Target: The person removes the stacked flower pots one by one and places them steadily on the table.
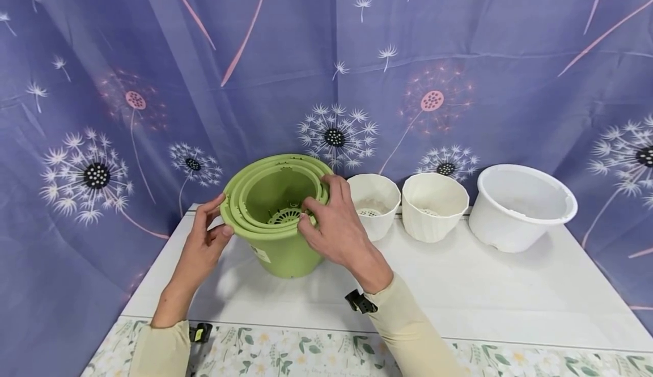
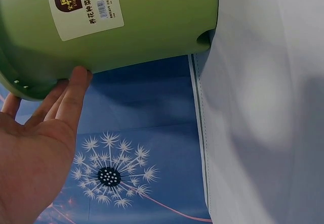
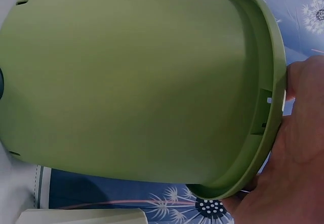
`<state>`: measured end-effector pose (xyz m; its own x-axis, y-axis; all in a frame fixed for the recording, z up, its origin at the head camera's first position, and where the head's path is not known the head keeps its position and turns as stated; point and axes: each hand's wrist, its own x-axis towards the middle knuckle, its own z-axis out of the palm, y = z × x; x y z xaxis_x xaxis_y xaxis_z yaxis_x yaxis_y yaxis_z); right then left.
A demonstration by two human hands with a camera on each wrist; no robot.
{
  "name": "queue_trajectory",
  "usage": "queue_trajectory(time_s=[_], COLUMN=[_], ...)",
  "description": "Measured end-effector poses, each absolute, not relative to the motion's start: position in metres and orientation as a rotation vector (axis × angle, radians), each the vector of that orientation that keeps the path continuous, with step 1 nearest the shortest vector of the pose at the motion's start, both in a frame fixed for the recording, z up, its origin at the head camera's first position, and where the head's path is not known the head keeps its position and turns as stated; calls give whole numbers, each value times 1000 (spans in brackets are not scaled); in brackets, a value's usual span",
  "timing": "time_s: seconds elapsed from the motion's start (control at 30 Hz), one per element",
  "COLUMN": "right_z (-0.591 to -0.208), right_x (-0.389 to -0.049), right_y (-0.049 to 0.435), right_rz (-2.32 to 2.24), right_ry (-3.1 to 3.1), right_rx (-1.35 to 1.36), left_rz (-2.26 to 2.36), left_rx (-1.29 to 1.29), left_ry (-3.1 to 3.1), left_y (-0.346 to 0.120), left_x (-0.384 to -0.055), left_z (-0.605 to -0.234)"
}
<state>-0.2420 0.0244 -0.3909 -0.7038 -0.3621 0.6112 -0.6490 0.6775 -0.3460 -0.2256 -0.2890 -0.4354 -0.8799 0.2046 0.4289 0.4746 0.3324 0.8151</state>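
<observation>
Green pot stack (image 1: 291, 255) stands on the counter (image 1: 459, 297), toward its 10 o'clock. At least 3 rims nested, slotted bottom (image 1: 284, 216) showing down in the innermost pot.

Left hand (image 1: 201, 245) at the stack's 9 o'clock: grip pinches the outer lip, probably steadying the outer pot. Right hand (image 1: 336, 227) at 3 o'clock: grip grasps the rims, index finger and thumb toward the inside; which rim exactly, can't tell. Hands sit opposite each other, likely so the stack won't tip or twist.

Farther out at 3 o'clock, in a row: near cream pot (image 1: 376, 195), partly behind the right hand; far cream pot (image 1: 435, 212); white tub (image 1: 502, 232). All mouth-up by the back edge, likely lined up there to leave the hands room. Purple curtain (image 1: 296, 25) at 12 o'clock, floral border (image 1: 285, 351) at 6 o'clock.

Head view alone shows the nesting and full row. Left wrist adds the printed label (image 2: 88, 6) with barcode, just a small pale patch from the head, plus a base notch (image 2: 204, 40). Right wrist adds a clip recess (image 3: 261, 112) under the rim; inside not visible there.
</observation>
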Motion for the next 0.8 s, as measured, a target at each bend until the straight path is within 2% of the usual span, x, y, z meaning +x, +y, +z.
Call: queue_trajectory(time_s=[0.8], right_z=[-388], right_x=[-242], right_y=[26], right_rz=[935], right_ry=[-2410], right_rx=[755], left_rz=[-1538], left_rx=[-603], left_ry=[-2359], left_y=[-287], left_x=[-225], left_z=[-435])
